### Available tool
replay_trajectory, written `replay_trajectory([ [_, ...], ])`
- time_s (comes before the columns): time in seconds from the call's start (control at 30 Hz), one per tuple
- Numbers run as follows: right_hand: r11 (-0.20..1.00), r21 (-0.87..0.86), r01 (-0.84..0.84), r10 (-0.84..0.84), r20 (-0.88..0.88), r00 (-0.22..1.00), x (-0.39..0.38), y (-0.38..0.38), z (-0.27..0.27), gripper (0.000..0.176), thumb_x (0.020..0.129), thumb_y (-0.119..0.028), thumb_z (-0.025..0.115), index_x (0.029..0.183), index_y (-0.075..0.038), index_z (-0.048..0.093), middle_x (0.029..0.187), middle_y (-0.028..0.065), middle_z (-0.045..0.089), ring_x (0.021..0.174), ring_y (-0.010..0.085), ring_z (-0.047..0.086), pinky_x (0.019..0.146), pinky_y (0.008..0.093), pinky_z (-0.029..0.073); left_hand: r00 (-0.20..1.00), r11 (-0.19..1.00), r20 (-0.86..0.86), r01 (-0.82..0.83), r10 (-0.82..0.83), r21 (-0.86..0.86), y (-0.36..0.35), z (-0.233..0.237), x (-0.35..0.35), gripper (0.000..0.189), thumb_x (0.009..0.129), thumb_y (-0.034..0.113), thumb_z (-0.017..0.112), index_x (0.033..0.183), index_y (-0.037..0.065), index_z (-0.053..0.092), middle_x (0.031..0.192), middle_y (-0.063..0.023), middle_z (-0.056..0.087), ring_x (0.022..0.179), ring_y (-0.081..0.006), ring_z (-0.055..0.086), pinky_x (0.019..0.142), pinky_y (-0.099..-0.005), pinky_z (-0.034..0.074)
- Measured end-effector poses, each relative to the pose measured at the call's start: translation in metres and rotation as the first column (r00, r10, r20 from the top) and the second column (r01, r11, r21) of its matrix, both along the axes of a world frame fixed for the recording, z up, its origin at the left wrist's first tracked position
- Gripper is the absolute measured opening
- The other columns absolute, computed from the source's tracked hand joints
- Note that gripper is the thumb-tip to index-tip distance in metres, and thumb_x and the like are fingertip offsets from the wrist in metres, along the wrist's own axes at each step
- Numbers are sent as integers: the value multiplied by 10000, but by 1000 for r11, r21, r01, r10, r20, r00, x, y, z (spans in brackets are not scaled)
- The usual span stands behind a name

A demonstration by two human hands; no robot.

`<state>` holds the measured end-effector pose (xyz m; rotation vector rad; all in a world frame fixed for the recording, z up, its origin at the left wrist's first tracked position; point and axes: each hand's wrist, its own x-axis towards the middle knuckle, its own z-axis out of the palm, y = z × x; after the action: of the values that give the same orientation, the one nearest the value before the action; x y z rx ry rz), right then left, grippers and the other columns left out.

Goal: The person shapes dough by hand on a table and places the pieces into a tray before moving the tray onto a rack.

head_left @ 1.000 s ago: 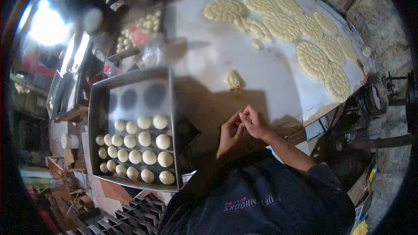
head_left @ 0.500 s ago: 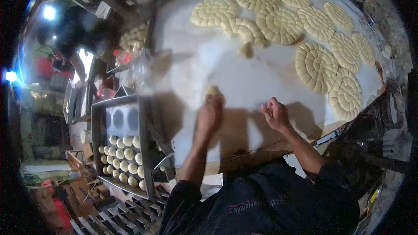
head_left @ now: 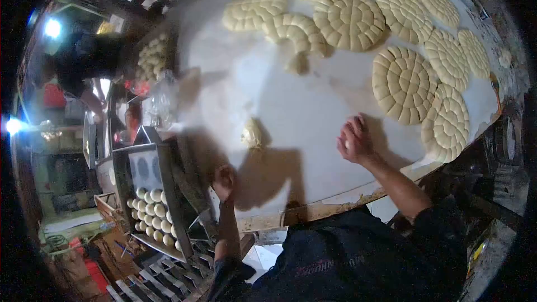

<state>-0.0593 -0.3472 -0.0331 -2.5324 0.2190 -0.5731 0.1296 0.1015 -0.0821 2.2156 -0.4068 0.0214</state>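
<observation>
A metal tray [head_left: 124, 159] stood beside the bench [head_left: 313, 106], off its 9 o'clock edge. The tray's near half was packed with smooth, round dough balls [head_left: 152, 212] in tight rows, and its far half was bare steel with 2 dark round marks. Out at 11 o'clock lay a second heap of pale balls [head_left: 151, 59], but what held it was too blurred to make out.

The left hand [head_left: 224, 182] sat low at the bench's near edge, about 7 o'clock, just beside the tray's raised corner. In that shadow I could not tell whether its grip was apart or together. The right hand [head_left: 353, 141] rested on the bench at about 5 o'clock, knuckles up and forearm bare, its fingers curled in with the grip drawn together. Whether anything was inside it I could not tell.

The dough lump [head_left: 253, 133] lay on the bench at 1 o'clock from the left hand, apart from both hands. It was knobbly and uneven.

The bench top was white and smooth, with a worn wooden edge. Flat dough discs [head_left: 403, 84], built of small pieces set in rings like cobbles, spread from 12 to 3 o'clock, many of them touching.
</observation>
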Motion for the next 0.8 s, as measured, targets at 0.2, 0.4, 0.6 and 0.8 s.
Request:
replay_trajectory([
  [0.2, 997, -17, -77, 77, -3, 997, 18, 76, -15, 101, 759, -67, 597, 819, -27, 527, 868, 160, 520, 915, 384, 518, 991, 535, 391, 959, 918, 280, -73, -42, 389, -87, 39, -31, 181, 881, 180, 602, 990, 49, 661, 853, -167, 653, 842, -345, 638, 736, -432, 517],
  [0.4, 987, -65, -145, 147, 16, 989, 5, 15, -9, 97, 734, -39, 592, 795, -32, 517, 875, 156, 519, 936, 387, 519, 932, 532, 399, 921, 888, 270, 144, -282, 436, 20, 4, -23, 208, 906, 118, 563, 1089, 54, 638, 1051, -162, 626, 1026, -320, 592, 804, -411, 536],
  [0.6, 890, 110, 443, -432, -113, 895, 88, 62, -18, 43, 846, -45, 528, 873, -16, 543, 925, 163, 547, 963, 362, 514, 866, 467, 413, 997, 994, 25, 69, -72, 82, -65, 22, -1, 249, 889, 103, 534, 1113, 23, 610, 1063, -173, 605, 1038, -334, 574, 861, -422, 501],
  [0.8, 996, -53, 67, -73, -117, 990, 27, 103, 5, 84, 865, -68, 561, 940, -42, 592, 972, 141, 611, 910, 314, 580, 822, 417, 461, 892, 897, -98, 440, -441, -25, -2, 34, -113, 292, 872, 88, 505, 1138, -8, 581, 1075, -183, 583, 1049, -348, 557, 919, -434, 466],
])
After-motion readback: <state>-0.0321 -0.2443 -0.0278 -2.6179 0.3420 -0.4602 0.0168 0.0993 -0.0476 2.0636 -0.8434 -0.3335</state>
